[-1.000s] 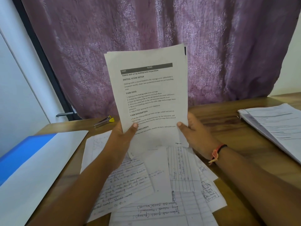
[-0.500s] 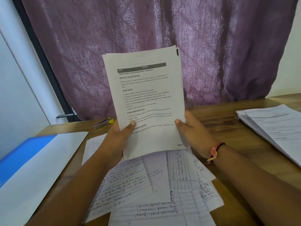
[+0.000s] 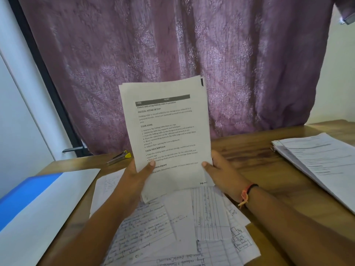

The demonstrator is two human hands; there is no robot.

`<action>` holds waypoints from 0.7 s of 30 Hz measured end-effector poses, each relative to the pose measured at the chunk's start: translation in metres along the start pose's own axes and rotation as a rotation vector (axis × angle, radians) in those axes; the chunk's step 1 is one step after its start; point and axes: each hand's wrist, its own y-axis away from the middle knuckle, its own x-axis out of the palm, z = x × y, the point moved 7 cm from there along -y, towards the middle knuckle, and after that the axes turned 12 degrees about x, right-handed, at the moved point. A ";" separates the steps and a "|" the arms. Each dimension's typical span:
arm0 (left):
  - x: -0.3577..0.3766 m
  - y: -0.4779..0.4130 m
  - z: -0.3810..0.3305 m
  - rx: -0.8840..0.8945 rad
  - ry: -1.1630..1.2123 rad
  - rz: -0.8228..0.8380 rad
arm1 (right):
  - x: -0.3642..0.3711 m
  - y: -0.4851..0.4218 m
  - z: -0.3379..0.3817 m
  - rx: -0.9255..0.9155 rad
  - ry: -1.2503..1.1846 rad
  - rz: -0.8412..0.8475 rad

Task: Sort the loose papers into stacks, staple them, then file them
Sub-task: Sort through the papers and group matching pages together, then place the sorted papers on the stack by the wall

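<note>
Wooden table below a mauve curtain bears perhaps a stapler; left hand and right hand grip printed sheets.

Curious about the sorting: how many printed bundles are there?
2: one bundle gripped upright by left hand and right hand; other bundle lying at the table's right. Handwritten sheets may hide more.

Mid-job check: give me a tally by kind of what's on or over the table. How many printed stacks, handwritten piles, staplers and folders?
Printed stacks: 2, the held printed stack gripped by the left hand and right hand, and the right-side stack on the table
Handwritten pile: 1
Stapler: 1
Blue folder: 1
Total: 5
</note>
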 end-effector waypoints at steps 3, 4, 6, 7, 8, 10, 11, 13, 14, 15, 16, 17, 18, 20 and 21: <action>0.000 -0.003 -0.002 0.005 0.042 -0.022 | -0.005 -0.003 0.004 0.010 -0.048 -0.041; 0.000 -0.004 -0.004 0.010 0.054 -0.020 | -0.007 -0.003 0.006 0.013 -0.058 -0.058; 0.000 -0.005 -0.006 0.006 0.066 -0.029 | -0.010 -0.004 0.005 0.032 -0.068 -0.080; -0.002 -0.006 -0.006 -0.002 0.068 -0.041 | -0.011 -0.005 0.005 0.046 -0.073 -0.081; -0.002 -0.006 -0.008 -0.010 0.066 -0.052 | -0.011 -0.004 0.005 0.060 -0.078 -0.078; -0.001 -0.006 -0.011 -0.022 0.033 -0.060 | -0.014 -0.003 0.008 0.076 -0.072 -0.077; 0.001 -0.004 -0.013 -0.028 0.013 -0.061 | -0.016 -0.001 0.011 0.081 -0.051 -0.088; 0.008 -0.001 -0.021 -0.033 -0.003 -0.042 | -0.023 0.003 0.018 0.090 0.008 -0.137; 0.013 0.001 -0.024 -0.037 -0.012 -0.028 | -0.028 0.005 0.021 0.099 0.041 -0.162; 0.018 0.003 -0.028 -0.041 -0.025 -0.010 | -0.035 0.008 0.024 0.106 0.077 -0.191; 0.024 0.005 -0.032 -0.039 -0.036 0.011 | -0.043 0.010 0.028 0.111 0.126 -0.224; 0.030 0.007 -0.036 -0.039 -0.048 0.035 | -0.052 0.012 0.032 0.113 0.186 -0.260; 0.039 0.008 -0.039 -0.040 -0.050 0.060 | -0.063 0.016 0.035 0.120 0.247 -0.294; 0.059 0.012 -0.046 -0.045 -0.037 0.100 | -0.089 0.024 0.039 0.124 0.348 -0.353; 0.071 0.014 -0.048 -0.048 -0.033 0.122 | -0.102 0.031 0.041 0.120 0.402 -0.385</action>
